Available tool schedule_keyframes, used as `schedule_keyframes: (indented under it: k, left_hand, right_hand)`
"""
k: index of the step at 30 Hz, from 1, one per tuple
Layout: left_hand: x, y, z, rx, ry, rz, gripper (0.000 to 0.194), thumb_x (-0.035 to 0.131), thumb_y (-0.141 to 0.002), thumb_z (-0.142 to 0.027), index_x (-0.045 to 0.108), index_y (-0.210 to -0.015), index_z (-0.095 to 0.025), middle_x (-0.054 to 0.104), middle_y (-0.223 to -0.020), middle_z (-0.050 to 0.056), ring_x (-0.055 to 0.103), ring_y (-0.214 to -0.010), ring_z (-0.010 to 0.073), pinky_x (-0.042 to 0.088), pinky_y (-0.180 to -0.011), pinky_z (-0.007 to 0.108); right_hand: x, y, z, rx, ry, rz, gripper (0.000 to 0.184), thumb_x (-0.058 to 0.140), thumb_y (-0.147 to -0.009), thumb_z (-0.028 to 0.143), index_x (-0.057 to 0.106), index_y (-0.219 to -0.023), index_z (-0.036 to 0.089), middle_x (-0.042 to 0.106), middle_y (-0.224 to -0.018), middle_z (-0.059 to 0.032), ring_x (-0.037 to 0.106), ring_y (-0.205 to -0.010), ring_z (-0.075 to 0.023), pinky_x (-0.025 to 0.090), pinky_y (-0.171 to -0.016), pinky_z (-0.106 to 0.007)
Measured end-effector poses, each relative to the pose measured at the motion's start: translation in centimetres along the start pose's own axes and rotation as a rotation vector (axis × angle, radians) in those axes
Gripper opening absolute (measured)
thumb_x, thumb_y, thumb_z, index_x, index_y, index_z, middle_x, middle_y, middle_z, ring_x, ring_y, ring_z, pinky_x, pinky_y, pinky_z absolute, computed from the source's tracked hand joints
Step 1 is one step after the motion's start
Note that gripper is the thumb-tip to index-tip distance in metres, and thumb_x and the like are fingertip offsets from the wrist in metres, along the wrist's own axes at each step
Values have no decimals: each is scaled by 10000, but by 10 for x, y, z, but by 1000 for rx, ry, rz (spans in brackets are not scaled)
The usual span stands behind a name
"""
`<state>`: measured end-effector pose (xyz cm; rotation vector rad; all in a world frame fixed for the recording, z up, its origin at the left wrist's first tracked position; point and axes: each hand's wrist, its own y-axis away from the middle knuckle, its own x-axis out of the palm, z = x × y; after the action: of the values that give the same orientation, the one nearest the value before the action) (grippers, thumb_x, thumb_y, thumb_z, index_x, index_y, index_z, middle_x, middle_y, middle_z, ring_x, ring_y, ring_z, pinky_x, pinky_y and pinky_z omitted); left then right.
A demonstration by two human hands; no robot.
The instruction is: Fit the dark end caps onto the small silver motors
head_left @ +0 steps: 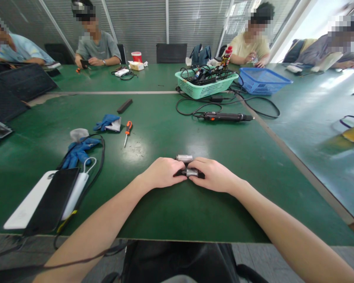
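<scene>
Close to the near edge of the table, my left hand and my right hand meet with bent fingers around a small dark part with a silver cylinder. A second silver cylinder shows just beyond the fingertips. Whether the two cylinders are joined is hidden by my fingers. Both hands rest low over the green tabletop, thumbs toward me. An orange-handled screwdriver lies apart from them, to the left.
On the left are blue gloves, a black phone, a white power bank and a cable. Farther off are an electric screwdriver, a green basket of tools and a blue basket. Several people sit around the table.
</scene>
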<state>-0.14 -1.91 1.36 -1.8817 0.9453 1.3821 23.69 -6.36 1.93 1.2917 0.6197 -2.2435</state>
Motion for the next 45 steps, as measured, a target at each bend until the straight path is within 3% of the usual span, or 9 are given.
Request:
schedule_keyframes:
  k: [29, 36, 45]
  left_hand:
    - [0, 3, 0, 48, -11, -39, 139, 577, -950, -308, 659, -1008, -212, 728, -942, 27, 695, -859, 200, 462, -698, 287]
    - [2, 3, 1, 54, -4, -44, 157, 570, -964, -326, 662, -1014, -208, 738, -968, 33, 701, -879, 206, 474, -719, 288]
    - [2, 3, 1, 46, 8, -44, 172, 570, -965, -333, 677, -1007, -205, 734, -949, 43, 700, -863, 206, 490, -720, 293]
  right_hand:
    - [-2, 3, -5, -16, 54, -7, 176, 623, -899, 257, 645, -1069, 217, 695, -1010, -68, 663, -900, -223, 503, -784, -336]
    - [-5, 3, -3, -18, 138, -14, 224, 633, -935, 383, 648, -1073, 207, 686, -1034, -86, 649, -900, -238, 497, -757, -343]
    - [-1, 2, -5, -48, 123, -41, 215, 656, -930, 348, 666, -1098, 214, 688, -1073, -100, 653, -971, -261, 524, -814, -375]
